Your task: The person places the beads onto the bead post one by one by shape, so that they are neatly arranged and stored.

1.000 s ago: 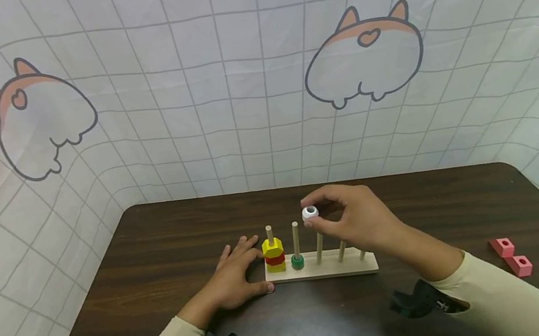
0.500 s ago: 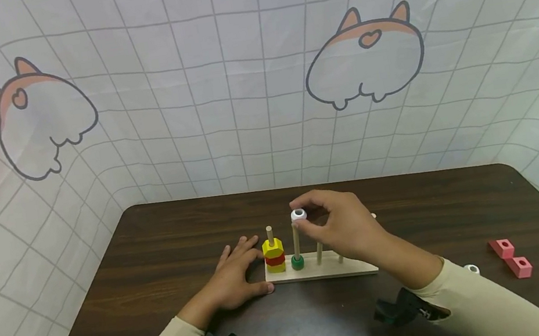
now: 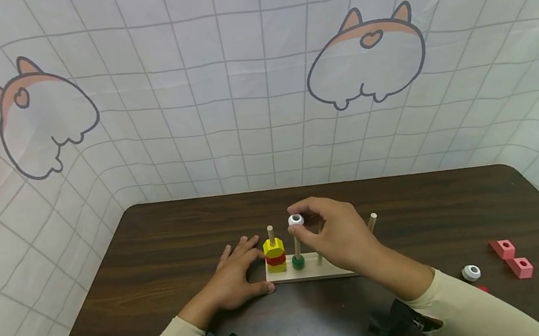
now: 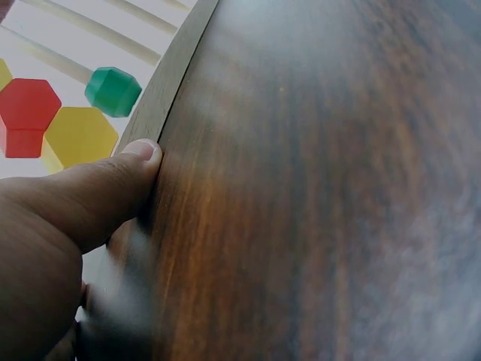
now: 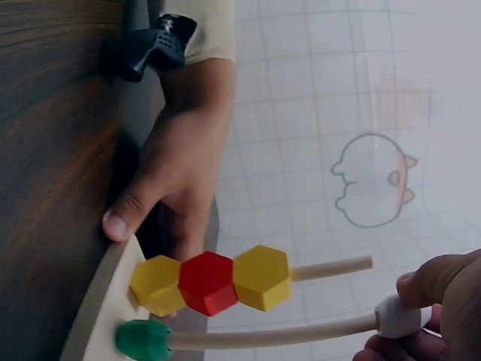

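Note:
My right hand pinches a white bead between thumb and fingertips. The bead sits at the top of the second wooden peg, whose tip meets it. At the foot of that peg is a green bead. On the first peg are stacked two yellow hexagonal beads with a red hexagonal bead between them. My left hand lies with spread fingers at the left end of the pale wooden base, its thumb touching the front edge. The base's right end is hidden behind my right hand and wrist.
Another white bead lies on the dark wooden table to the right, beside two pink square blocks. A bit of a red piece shows past my right sleeve. A white grid-patterned cloth rises behind the table.
My right hand has carried the white bead left from over the third peg to the second peg's top, then slightly down. My left hand has stayed put.

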The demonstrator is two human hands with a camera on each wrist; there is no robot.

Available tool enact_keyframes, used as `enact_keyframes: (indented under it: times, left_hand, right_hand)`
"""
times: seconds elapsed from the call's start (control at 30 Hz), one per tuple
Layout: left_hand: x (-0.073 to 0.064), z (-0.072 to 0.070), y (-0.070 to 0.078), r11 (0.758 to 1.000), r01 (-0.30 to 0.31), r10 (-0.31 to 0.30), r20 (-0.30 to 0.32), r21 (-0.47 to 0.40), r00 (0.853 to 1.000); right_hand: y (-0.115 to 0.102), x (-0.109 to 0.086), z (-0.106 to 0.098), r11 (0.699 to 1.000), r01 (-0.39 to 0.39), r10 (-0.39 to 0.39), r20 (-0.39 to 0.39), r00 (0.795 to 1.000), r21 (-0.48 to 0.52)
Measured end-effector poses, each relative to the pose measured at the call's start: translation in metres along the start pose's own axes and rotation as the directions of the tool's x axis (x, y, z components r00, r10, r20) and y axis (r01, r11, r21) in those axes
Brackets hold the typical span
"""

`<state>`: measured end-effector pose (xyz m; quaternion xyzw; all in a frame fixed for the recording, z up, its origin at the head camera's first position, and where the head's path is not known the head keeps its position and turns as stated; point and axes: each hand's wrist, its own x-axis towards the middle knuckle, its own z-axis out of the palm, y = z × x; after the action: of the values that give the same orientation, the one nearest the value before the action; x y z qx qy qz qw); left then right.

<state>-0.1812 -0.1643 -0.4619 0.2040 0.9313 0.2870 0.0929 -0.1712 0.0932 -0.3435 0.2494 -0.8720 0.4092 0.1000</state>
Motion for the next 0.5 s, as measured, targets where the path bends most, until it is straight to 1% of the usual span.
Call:
enact_keyframes:
  times: [0.3, 0.5]
  left_hand:
    - [0.000, 0.000, 0.001, 1.000, 0.005, -0.005, 0.003, -0.004, 1.000]
    - [0.000, 0.001, 0.001, 1.000, 0.010, -0.010, 0.004, -0.008, 1.000]
  right_hand:
    - [0.011, -0.008, 0.017, 0.999, -0.034, 0.034, -0.054, 0.998, 0.012]
    - [0.016, -0.011, 0.024, 0.999, -0.037, 0.039, -0.102, 0.994, 0.026]
